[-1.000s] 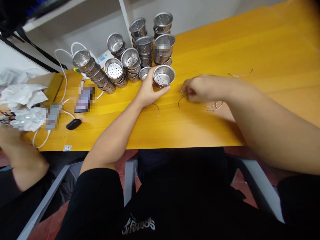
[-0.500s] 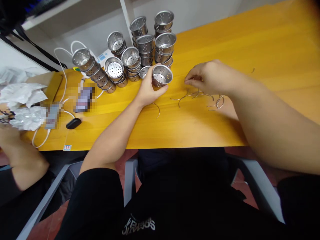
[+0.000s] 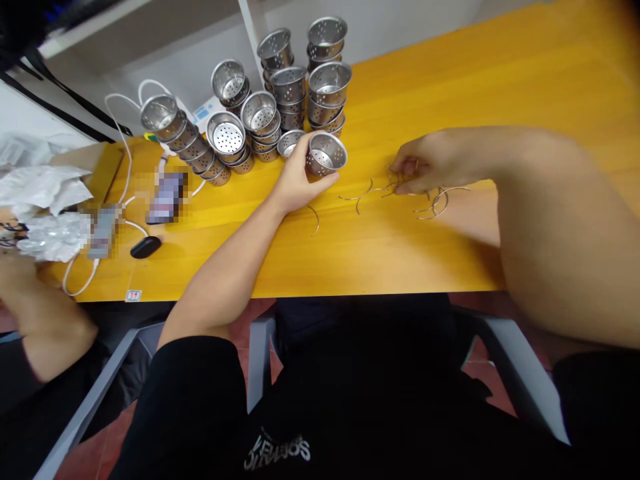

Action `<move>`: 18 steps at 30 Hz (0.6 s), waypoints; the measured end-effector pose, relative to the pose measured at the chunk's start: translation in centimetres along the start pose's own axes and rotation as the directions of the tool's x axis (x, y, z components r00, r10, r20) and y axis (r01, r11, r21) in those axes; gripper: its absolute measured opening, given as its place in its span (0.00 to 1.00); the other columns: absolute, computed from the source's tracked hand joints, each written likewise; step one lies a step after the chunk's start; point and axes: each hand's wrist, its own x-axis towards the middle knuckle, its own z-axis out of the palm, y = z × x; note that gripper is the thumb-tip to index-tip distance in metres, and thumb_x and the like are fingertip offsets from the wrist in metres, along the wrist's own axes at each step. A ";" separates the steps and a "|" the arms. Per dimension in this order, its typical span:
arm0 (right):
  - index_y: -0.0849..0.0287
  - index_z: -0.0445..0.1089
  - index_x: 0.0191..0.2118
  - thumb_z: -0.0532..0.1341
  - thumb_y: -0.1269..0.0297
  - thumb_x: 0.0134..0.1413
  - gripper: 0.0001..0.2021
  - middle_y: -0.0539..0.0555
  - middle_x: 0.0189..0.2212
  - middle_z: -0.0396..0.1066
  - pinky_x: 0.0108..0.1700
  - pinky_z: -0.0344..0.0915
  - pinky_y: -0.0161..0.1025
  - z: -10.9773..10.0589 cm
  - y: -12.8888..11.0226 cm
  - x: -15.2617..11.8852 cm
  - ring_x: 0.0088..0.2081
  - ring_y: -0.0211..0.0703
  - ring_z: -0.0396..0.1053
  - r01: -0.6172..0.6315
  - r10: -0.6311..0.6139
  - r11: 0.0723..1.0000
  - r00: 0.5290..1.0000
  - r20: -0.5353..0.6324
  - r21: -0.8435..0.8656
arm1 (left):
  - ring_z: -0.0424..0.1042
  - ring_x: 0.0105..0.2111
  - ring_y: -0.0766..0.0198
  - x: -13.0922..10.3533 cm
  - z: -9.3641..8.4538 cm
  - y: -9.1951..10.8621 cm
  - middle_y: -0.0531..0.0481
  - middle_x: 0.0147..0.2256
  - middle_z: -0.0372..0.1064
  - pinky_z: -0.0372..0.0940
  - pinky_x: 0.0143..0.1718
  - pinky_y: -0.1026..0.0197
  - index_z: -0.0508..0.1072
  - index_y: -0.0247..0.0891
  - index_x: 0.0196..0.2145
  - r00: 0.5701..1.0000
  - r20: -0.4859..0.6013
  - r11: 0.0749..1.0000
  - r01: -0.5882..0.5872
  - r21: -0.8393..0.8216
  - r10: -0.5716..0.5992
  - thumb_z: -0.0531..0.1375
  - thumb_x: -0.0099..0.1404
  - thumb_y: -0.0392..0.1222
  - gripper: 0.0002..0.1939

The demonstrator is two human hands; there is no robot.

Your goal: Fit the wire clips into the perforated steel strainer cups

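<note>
My left hand is wrapped round a perforated metal cup, thumb along its near side, the cup's mouth tilted toward me. To the right, my right hand hovers low over the table with thumb and forefinger apart. Beneath its fingertips lie several thin curved metal wires, partly hidden by the hand. More curved wire shows just below its palm. A single curved wire lies below the held cup. Behind my left hand stand stacked perforated cups of the same kind.
Another tall stack of cups leans at the left, near a blurred phone, white cables and a black oval case. Crumpled plastic bags and another person's arm are at far left. The yellow table ends just before me.
My right hand has moved right and lower over the wires, and its fingertips have gone from pinched to apart. My left hand keeps the cup in nearly the same place.
</note>
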 end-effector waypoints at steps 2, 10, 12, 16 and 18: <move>0.52 0.85 0.47 0.75 0.67 0.71 0.03 0.54 0.44 0.90 0.46 0.77 0.47 0.1 -0.4 0.0 0.41 0.53 0.85 -0.037 0.038 0.999 0.998 0.053 -0.015 | 0.74 0.83 0.36 0.0 0.0 -0.1 0.32 0.80 0.72 0.63 0.92 0.31 0.61 0.44 0.84 1.000 0.007 1.000 -0.002 -0.002 0.002 0.73 0.79 0.69 0.50; 0.55 0.82 0.40 0.70 0.79 0.72 0.11 0.54 0.36 0.84 0.42 0.68 0.46 0.6 -2.6 0.0 0.35 0.47 0.75 -0.049 0.055 0.993 0.997 0.054 -0.108 | 0.73 0.83 0.34 0.0 0.1 -0.6 0.29 0.81 0.70 0.62 0.92 0.30 0.60 0.43 0.84 1.000 0.004 0.999 -0.030 -0.033 0.030 0.73 0.78 0.74 0.54; 0.55 0.81 0.39 0.73 0.78 0.71 0.10 0.54 0.36 0.84 0.42 0.68 0.46 0.6 -2.8 0.0 0.34 0.47 0.73 -0.052 0.053 0.992 0.999 0.007 -0.117 | 0.74 0.82 0.34 0.0 0.2 -1.0 0.30 0.80 0.70 0.63 0.91 0.30 0.59 0.44 0.84 0.999 -0.018 0.998 -0.041 -0.046 0.040 0.74 0.76 0.78 0.57; 0.56 0.85 0.44 0.74 0.78 0.69 0.09 0.56 0.39 0.86 0.44 0.71 0.46 0.8 -2.3 0.4 0.37 0.48 0.76 -0.034 0.017 0.992 0.990 -0.141 -0.119 | 0.77 0.79 0.36 0.1 0.6 -2.3 0.33 0.78 0.71 0.69 0.87 0.30 0.56 0.49 0.86 0.998 -0.052 0.996 -0.035 -0.076 0.031 0.75 0.72 0.84 0.63; 0.57 0.88 0.51 0.71 0.78 0.72 0.11 0.60 0.44 0.89 0.48 0.74 0.47 1.0 -1.8 0.7 0.43 0.53 0.82 -0.026 0.004 0.993 0.982 -0.187 -0.118 | 0.79 0.78 0.37 0.2 0.9 -3.0 0.35 0.76 0.72 0.70 0.85 0.31 0.58 0.49 0.85 0.997 -0.071 0.995 -0.040 -0.096 0.033 0.76 0.70 0.86 0.64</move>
